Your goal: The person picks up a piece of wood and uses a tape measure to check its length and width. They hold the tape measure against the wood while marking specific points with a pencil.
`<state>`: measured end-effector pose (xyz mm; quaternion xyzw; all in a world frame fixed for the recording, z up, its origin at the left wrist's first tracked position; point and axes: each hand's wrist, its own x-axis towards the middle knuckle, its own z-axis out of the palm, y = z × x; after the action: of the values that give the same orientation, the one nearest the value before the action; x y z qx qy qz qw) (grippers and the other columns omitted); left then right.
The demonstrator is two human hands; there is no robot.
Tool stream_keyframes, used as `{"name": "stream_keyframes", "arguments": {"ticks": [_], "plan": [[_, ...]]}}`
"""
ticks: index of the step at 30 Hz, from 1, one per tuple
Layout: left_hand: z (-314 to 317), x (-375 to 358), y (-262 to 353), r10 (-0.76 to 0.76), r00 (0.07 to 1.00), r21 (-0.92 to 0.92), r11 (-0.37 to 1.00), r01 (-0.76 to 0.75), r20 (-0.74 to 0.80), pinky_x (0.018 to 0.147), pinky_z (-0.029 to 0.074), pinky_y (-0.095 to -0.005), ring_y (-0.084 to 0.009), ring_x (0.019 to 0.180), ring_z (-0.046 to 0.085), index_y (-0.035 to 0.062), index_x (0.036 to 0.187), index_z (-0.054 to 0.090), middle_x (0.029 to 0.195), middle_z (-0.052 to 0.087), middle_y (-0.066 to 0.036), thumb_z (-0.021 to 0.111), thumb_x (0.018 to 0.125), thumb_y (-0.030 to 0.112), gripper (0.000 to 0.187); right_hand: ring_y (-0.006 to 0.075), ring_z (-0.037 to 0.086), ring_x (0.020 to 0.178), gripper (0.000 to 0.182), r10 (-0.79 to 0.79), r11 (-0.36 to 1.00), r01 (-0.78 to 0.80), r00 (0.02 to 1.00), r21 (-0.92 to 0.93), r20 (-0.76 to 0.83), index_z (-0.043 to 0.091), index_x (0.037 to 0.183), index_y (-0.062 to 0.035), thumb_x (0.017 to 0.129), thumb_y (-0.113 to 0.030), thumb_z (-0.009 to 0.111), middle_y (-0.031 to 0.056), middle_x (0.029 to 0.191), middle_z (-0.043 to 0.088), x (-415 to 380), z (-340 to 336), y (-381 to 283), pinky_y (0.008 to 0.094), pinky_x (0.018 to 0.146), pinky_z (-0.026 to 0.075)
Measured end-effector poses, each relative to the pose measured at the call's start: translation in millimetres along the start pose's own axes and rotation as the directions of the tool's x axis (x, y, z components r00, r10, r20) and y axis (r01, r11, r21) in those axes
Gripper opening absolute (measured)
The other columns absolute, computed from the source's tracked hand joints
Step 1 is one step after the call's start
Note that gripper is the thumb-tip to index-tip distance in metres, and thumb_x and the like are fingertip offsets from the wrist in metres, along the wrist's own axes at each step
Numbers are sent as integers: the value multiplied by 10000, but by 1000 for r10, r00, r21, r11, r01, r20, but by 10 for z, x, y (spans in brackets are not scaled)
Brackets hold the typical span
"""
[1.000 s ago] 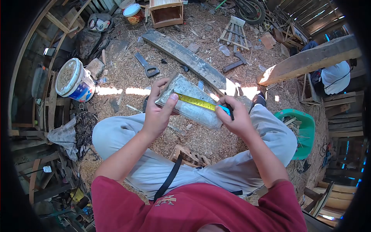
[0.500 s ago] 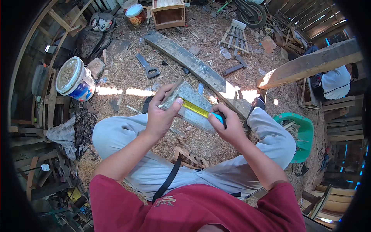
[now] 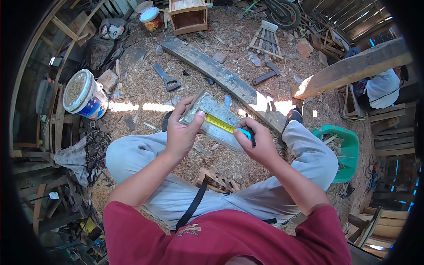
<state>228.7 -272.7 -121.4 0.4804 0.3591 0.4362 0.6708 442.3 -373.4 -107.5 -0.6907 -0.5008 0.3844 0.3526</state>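
Note:
My left hand (image 3: 182, 128) grips the left end of a flat grey board (image 3: 215, 107), its thumb pressing the end of a yellow tape measure blade (image 3: 219, 123) onto the face. The blade lies stretched across the board toward the right. My right hand (image 3: 257, 140) is closed around the blue tape measure case (image 3: 244, 134). A thin dark pen-like stick (image 3: 252, 138) also sticks out between the right fingers. The board is tilted above my lap, over the sawdust-covered ground.
Beyond my hands lie a handsaw (image 3: 166, 77), a long thick plank (image 3: 212, 70) and a hammer-like tool (image 3: 267, 74). A paint bucket (image 3: 85, 95) stands left, a green tub (image 3: 351, 152) of wood scraps right. Under a large beam (image 3: 353, 68), another person (image 3: 383, 90) is partly visible.
The right hand and tape case have shifted slightly to the left, and a little less blade shows. The left hand still holds the board, with its thumb on the blade's end.

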Motion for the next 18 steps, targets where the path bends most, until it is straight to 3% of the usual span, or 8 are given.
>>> {"name": "stream_keyframes", "arguments": {"ticks": [3, 6, 12, 18], "plan": [[-4, 8, -9, 24, 1000, 27, 999, -24, -3, 1003, 489, -299, -121, 1142, 601, 8, 1403, 571, 1267, 663, -75, 723, 1010, 176, 454, 131, 599, 734, 261, -18, 1000, 18, 1000, -25, 1, 668, 1023, -5, 953, -254, 708, 87, 816, 661, 4, -8, 1, 307, 706, 504], [8, 12, 24, 36, 999, 43, 998, -36, -1, 986, 499, -297, -121, 1129, 606, 11, 1399, 573, 1257, 661, -72, 712, 1016, 175, 439, 202, 641, 644, 230, -67, 998, 66, 997, -13, -48, 669, 1005, -38, 929, -247, 727, 119, 751, 685, 5, 14, 16, 345, 653, 520], [-17, 27, -14, -15, 998, 19, 1000, 16, -55, 880, 572, -292, -127, 1083, 637, 34, 1412, 564, 1259, 648, -76, 688, 1025, 176, 430, 224, 673, 650, 259, -86, 996, 83, 993, -32, -86, 667, 997, -38, 920, -269, 755, 124, 765, 699, 27, -1, -13, 356, 658, 535], [-12, 50, 17, -65, 989, -45, 997, 60, -129, 788, 649, -330, -160, 1038, 688, 68, 1430, 551, 1261, 643, -83, 679, 1021, 193, 447, 256, 658, 735, 280, -257, 951, 222, 955, -217, -149, 666, 975, -37, 873, -264, 794, 121, 826, 656, 36, -44, -56, 373, 689, 530]]}}
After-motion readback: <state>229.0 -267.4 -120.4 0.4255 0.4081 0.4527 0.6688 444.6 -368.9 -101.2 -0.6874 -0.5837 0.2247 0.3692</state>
